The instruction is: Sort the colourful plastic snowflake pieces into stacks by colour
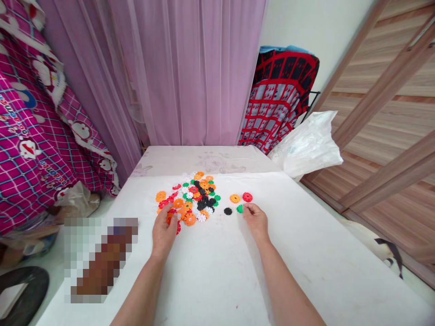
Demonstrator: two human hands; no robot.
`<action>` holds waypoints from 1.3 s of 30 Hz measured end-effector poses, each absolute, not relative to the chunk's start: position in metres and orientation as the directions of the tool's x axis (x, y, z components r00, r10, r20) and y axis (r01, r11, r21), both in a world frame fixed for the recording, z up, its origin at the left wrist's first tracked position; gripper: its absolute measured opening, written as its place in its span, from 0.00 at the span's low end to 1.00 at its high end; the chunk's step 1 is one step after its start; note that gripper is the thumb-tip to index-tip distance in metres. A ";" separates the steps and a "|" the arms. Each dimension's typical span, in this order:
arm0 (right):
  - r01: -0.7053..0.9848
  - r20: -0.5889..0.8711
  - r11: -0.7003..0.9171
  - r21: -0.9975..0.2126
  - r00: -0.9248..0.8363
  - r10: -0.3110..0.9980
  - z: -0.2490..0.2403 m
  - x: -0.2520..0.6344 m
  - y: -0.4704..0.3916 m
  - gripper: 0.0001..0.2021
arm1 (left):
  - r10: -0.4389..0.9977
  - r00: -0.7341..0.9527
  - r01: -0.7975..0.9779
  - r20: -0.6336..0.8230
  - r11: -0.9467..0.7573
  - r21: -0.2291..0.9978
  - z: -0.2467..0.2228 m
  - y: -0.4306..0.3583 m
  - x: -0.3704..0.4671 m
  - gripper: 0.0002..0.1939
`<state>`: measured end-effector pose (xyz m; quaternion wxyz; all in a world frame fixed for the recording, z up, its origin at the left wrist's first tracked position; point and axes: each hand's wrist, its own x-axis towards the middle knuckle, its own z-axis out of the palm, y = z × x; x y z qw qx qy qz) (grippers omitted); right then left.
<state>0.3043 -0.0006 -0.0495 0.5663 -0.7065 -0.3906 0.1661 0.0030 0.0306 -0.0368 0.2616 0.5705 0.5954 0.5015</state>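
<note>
A pile of small notched discs in orange, red, green, black and white lies on the white-covered table. My left hand is at the pile's left front edge, thumb and fingers apart around an orange disc. To the right of the pile, my right hand pinches a green disc at the table surface. Close by lie an orange disc, a red disc and a black disc, separate from one another.
A white plastic bag sits at the table's back right corner. Behind the table hangs a purple curtain. A blurred-out object is at the left edge. Wooden doors stand on the right.
</note>
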 end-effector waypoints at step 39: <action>0.902 0.393 -0.235 -0.364 0.377 0.839 -0.037 0.295 -0.007 0.05 | 0.946 -0.203 0.443 0.253 -0.141 0.885 -0.036 0.031 0.002 0.21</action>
